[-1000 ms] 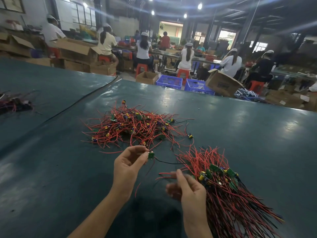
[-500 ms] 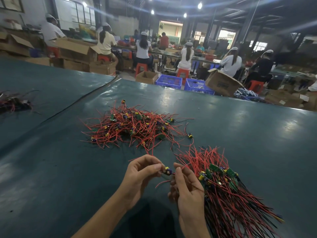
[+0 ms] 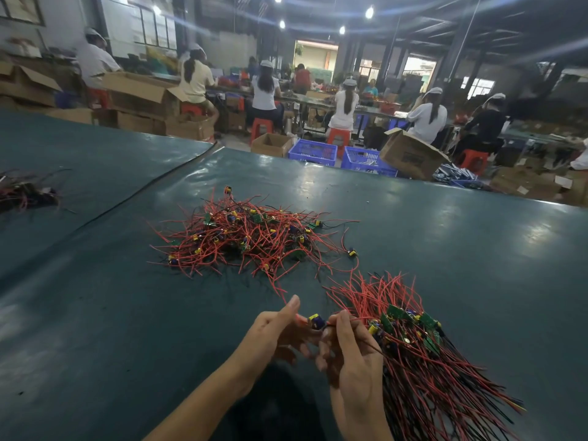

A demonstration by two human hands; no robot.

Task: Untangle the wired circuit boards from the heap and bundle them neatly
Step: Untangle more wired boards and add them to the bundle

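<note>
1. Toward the near edge of the counter (image 3: pixel 445 237), in the head view, the left hand (image 3: pixel 276 332) pinches one wired circuit board (image 3: pixel 315 320) between thumb and fingers.
2. The right hand (image 3: pixel 350 354) meets it there, fingertips pinching the same board's wire.
3. The heap (image 3: pixel 245 240) of tangled red-wired boards lies mid-counter, farther from the near edge.
4. The bundle (image 3: pixel 423 354) of aligned boards lies just beside the right hand, toward the near right corner. I cannot tell whether that hand also grips it.

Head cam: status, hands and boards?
Left hand and right hand both pinch one board between them. Heap beyond, bundle at right hand's side. Board's red wire trails toward heap; nothing else in the way.
</note>
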